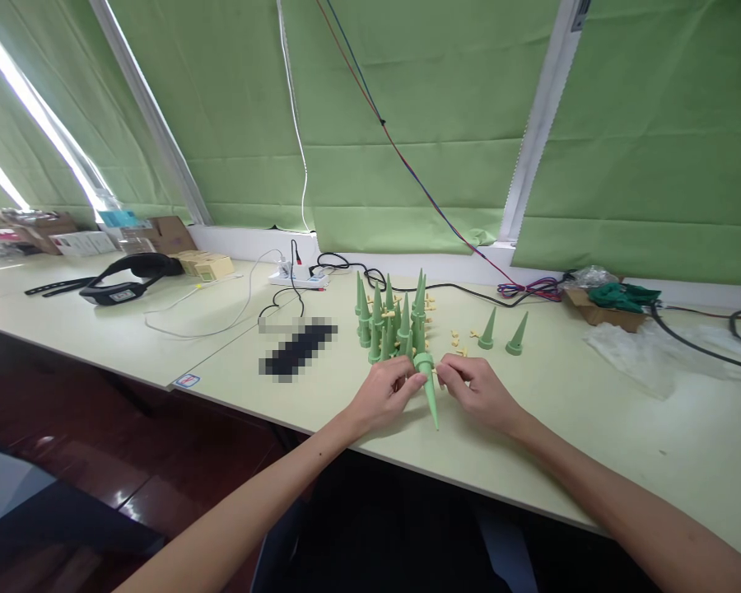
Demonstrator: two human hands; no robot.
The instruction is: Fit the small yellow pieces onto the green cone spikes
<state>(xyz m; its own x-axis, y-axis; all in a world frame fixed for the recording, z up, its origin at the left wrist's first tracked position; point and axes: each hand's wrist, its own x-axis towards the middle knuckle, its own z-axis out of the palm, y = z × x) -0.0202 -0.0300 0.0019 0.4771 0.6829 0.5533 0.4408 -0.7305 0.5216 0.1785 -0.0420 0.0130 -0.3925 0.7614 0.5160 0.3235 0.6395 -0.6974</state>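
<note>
A green cone (431,397) points down toward the table's front edge, its round base facing away from me. My left hand (385,394) is closed on this cone near its base. Just right of it, my right hand (477,389) pinches a small yellow piece (435,372) against the side of the cone's base. Behind my hands stands a cluster of green cones (376,317) with yellow pieces sticking out. Two separate cones, one here (487,331) and one farther right (517,336), stand upright. Several loose yellow pieces (455,338) lie between them and the cluster.
A pixelated dark object (300,350) lies left of the cluster. Farther left are a black headset (120,284) and yellow boxes (208,266). A power strip (296,276) with cables sits at the back. On the right are a cardboard box (605,311) and clear plastic (636,358).
</note>
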